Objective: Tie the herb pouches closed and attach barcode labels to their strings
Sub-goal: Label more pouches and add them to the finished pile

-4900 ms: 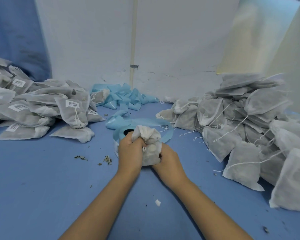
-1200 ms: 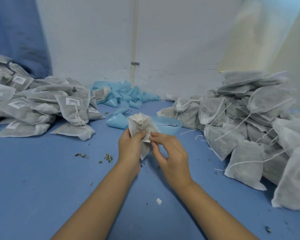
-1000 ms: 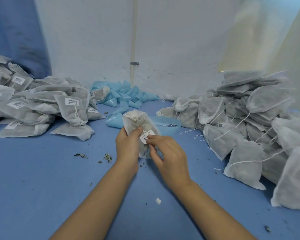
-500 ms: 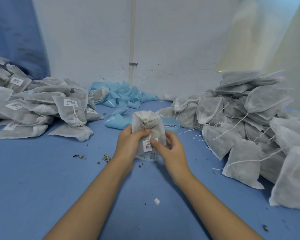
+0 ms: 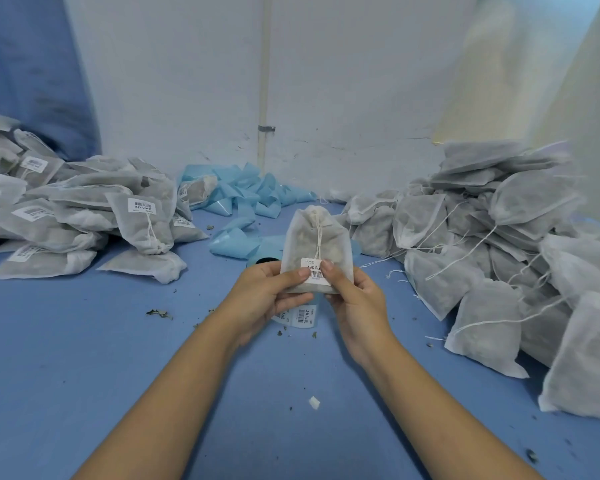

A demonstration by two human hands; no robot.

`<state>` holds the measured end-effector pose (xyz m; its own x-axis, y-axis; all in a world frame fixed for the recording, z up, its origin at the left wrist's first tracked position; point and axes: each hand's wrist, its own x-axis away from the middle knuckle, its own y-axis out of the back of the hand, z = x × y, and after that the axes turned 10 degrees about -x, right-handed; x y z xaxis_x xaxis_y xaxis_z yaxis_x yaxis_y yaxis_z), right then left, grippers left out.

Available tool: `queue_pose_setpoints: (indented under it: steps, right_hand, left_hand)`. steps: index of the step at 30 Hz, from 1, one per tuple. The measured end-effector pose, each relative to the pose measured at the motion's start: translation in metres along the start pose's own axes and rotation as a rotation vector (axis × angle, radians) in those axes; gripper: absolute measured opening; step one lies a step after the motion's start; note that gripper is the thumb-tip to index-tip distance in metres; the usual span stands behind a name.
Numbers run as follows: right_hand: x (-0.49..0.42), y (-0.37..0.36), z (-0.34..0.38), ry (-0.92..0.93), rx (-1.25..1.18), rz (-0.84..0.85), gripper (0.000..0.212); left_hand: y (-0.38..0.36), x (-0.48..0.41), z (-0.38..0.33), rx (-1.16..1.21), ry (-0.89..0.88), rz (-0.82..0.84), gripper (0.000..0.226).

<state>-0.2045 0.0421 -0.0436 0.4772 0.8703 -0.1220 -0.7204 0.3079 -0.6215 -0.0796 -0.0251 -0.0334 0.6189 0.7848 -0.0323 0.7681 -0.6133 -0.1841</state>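
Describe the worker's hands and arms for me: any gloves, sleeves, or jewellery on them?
No gloves on the left hand or the right hand. Both forearms are bare to the frame's lower edge, with no sleeves in view. No watch, ring or bracelet shows. Fingernails look short and unpainted.

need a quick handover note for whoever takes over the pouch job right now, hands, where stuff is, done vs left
Left hand and right hand: both grip the held pouch, thumbs pressing its barcode label at the string end.
Pouch neck is tied.
Labelled pile lies to the left, unlabelled pile to the right; label roll under the hands.
Done: this pouch, nearly.
Left: set it on the labelled pile, then the right pile.
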Motion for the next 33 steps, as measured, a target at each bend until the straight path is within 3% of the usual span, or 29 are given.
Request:
queue_pose_setpoints:
  steps: [5,7,9,10,12,17,22,27,33]
  right_hand:
    - [-0.002,0.002,-0.002,-0.036,-0.012,-0.019,0.013]
    - [-0.004,0.007,-0.002,-0.049,0.035,-0.074,0.011]
    - [-0.006,0.012,-0.003,-0.064,0.071,-0.098,0.014]
    - [-0.007,0.013,-0.003,-0.071,0.074,-0.104,0.014]
    - [-0.008,0.016,-0.005,-0.087,0.071,-0.117,0.013]
    - [-0.012,0.019,-0.009,-0.029,0.162,-0.17,0.009]
    - [-0.024,0.031,-0.002,0.174,0.316,-0.428,0.032]
    - [-0.034,0.049,0.013,0.334,0.401,-0.756,0.052]
    - [-0.037,0.056,0.022,0.369,0.383,-0.898,0.063]
  left_hand:
    - [0.004,0.002,-0.012,-0.322,-0.038,-0.179,0.01]
    - [0.011,0.0,-0.02,-0.04,-0.111,-0.294,0.011]
    - [0.021,-0.003,-0.026,0.33,-0.249,-0.334,0.06]
    - [0.027,-0.005,-0.026,0.398,-0.286,-0.344,0.08]
    - [0.03,-0.005,-0.024,0.321,-0.314,-0.349,0.093]
    - [0.01,-0.001,-0.011,0.13,-0.233,-0.273,0.068]
    - [-0.026,0.005,-0.009,-0.026,-0.173,-0.148,0.035]
    - [-0.063,0.006,0.002,-0.185,-0.116,-0.067,0.033]
    - [-0.092,-0.005,0.014,-0.32,-0.096,-0.035,0.035]
